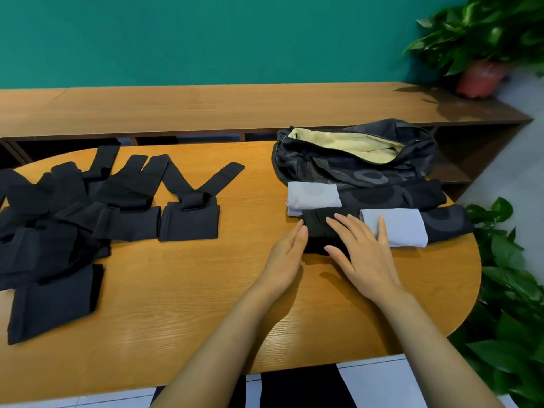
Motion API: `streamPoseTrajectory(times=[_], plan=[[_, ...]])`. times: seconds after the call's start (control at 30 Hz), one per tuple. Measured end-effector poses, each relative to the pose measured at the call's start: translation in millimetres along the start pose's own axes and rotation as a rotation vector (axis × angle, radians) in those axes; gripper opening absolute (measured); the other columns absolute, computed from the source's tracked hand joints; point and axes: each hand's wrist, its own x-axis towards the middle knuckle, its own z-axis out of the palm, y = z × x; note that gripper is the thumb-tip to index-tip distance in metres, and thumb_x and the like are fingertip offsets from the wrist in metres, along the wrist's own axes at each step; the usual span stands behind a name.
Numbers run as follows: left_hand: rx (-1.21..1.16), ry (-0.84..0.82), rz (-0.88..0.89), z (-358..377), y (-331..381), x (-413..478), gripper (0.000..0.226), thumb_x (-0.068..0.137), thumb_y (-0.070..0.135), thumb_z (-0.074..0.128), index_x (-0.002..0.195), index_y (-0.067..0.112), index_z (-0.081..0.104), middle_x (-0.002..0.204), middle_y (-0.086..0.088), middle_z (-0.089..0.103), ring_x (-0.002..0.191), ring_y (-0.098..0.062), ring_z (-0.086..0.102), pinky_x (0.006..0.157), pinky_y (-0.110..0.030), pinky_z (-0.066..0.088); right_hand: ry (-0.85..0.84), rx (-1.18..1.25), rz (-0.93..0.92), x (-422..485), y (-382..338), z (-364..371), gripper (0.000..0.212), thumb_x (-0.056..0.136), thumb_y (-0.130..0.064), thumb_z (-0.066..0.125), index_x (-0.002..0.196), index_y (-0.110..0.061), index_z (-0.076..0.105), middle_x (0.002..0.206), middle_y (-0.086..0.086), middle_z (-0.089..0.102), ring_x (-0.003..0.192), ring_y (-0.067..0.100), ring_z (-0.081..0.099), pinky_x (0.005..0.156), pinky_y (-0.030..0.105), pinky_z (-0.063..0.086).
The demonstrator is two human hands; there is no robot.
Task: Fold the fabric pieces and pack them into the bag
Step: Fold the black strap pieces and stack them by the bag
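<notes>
A folded black fabric piece (pixel 319 223) lies on the wooden table (pixel 191 290), in front of the bag. My right hand (pixel 363 248) lies flat on it with straight fingers. My left hand (pixel 287 257) touches its left edge with straight fingers. Two folded light grey pieces lie nearby: one (pixel 312 197) just behind it, the other (pixel 394 226) to its right, both against the bag. The dark patterned bag (pixel 353 169) lies open at the back right, showing a pale yellow lining (pixel 344 144). A heap of unfolded black fabric pieces (pixel 73 207) covers the table's left side.
A long wooden shelf unit (pixel 235 107) runs behind the table against a green wall. A potted plant (pixel 482 54) stands at its right end. More leafy plants (pixel 512 304) crowd the table's rounded right edge.
</notes>
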Motion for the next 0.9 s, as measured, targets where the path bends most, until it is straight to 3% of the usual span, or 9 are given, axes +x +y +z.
streamPoseTrajectory(times=[0.07, 0.1, 0.23, 0.3, 0.5, 0.63, 0.73, 0.8, 0.9], plan=[[0.031, 0.041, 0.035, -9, 1, -4, 0.049, 0.104, 0.041, 0.033, 0.15, 0.022, 0.035, 0.141, 0.019, 0.04, 0.129, 0.006, 0.036, 0.097, 0.002, 0.028, 0.044, -0.003, -0.011, 1, -4, -2, 0.068, 0.098, -0.064, 0.014, 0.146, -0.026, 0.044, 0.151, -0.001, 0.043, 0.143, 0.019, 0.032, 0.118, 0.061, 0.008], [0.062, 0.084, 0.053, -16, 0, -7, 0.047, 0.105, 0.038, 0.034, 0.149, 0.021, 0.036, 0.14, 0.018, 0.041, 0.128, 0.006, 0.036, 0.094, 0.004, 0.027, 0.075, -0.003, -0.025, 2, -7, -4, 0.067, 0.099, -0.062, 0.016, 0.144, -0.024, 0.046, 0.15, 0.0, 0.045, 0.143, 0.019, 0.033, 0.118, 0.059, 0.008], [0.189, 0.259, 0.115, -53, -11, -16, 0.039, 0.105, 0.03, 0.038, 0.141, 0.02, 0.049, 0.134, 0.012, 0.051, 0.125, -0.001, 0.045, 0.105, -0.016, 0.035, 0.155, 0.013, -0.154, 10, -34, -10, 0.061, 0.102, -0.056, 0.021, 0.137, -0.02, 0.055, 0.142, 0.001, 0.053, 0.139, 0.019, 0.039, 0.119, 0.057, 0.009], [0.261, 0.346, 0.148, -76, -22, -22, 0.035, 0.104, 0.026, 0.04, 0.134, 0.019, 0.056, 0.131, 0.009, 0.055, 0.123, -0.004, 0.048, 0.103, -0.018, 0.036, 0.167, 0.029, -0.226, 17, -53, -8, 0.055, 0.102, -0.052, 0.028, 0.134, -0.019, 0.058, 0.14, 0.0, 0.056, 0.138, 0.019, 0.042, 0.121, 0.053, 0.005], [0.658, 0.519, 0.123, -141, -57, -40, 0.038, 0.104, 0.03, 0.039, 0.136, 0.018, 0.055, 0.148, -0.001, 0.046, 0.144, -0.015, 0.027, 0.122, -0.041, 0.012, 0.014, 0.089, -0.342, 36, -119, 16, 0.051, 0.102, -0.05, 0.029, 0.131, -0.022, 0.06, 0.14, -0.002, 0.056, 0.138, 0.017, 0.041, 0.12, 0.051, 0.012], [0.82, 0.536, 0.068, -158, -68, -48, 0.046, 0.103, 0.037, 0.034, 0.144, 0.018, 0.047, 0.155, -0.002, 0.036, 0.149, -0.018, 0.016, 0.122, -0.041, 0.0, -0.17, 0.117, -0.368, 48, -157, 37, 0.065, 0.098, -0.058, 0.013, 0.147, -0.026, 0.041, 0.156, -0.005, 0.036, 0.147, 0.013, 0.021, 0.121, 0.046, -0.002], [0.886, 0.444, 0.099, -153, -66, -48, 0.052, 0.104, 0.044, 0.024, 0.147, 0.02, 0.042, 0.152, 0.0, 0.041, 0.146, -0.014, 0.023, 0.121, -0.04, -0.003, -0.244, 0.158, -0.356, 56, -174, 50, 0.078, 0.09, -0.064, 0.002, 0.155, -0.025, 0.025, 0.162, -0.007, 0.018, 0.15, 0.011, 0.005, 0.122, 0.047, -0.002], [0.86, 0.418, 0.128, -153, -66, -48, 0.06, 0.101, 0.049, 0.017, 0.146, 0.019, 0.043, 0.149, 0.001, 0.046, 0.144, -0.012, 0.028, 0.121, -0.037, -0.002, -0.269, 0.16, -0.339, 61, -179, 56, 0.079, 0.089, -0.065, -0.001, 0.156, -0.026, 0.015, 0.164, -0.008, 0.01, 0.151, 0.011, -0.001, 0.122, 0.047, -0.001], [0.742, 0.494, 0.133, -157, -67, -50, 0.051, 0.104, 0.043, 0.026, 0.144, 0.018, 0.045, 0.148, 0.0, 0.046, 0.143, -0.011, 0.029, 0.121, -0.035, 0.003, -0.302, 0.144, -0.329, 63, -181, 60, 0.077, 0.09, -0.064, -0.001, 0.156, -0.028, 0.012, 0.164, -0.009, 0.009, 0.151, 0.012, -0.004, 0.122, 0.046, -0.004]])
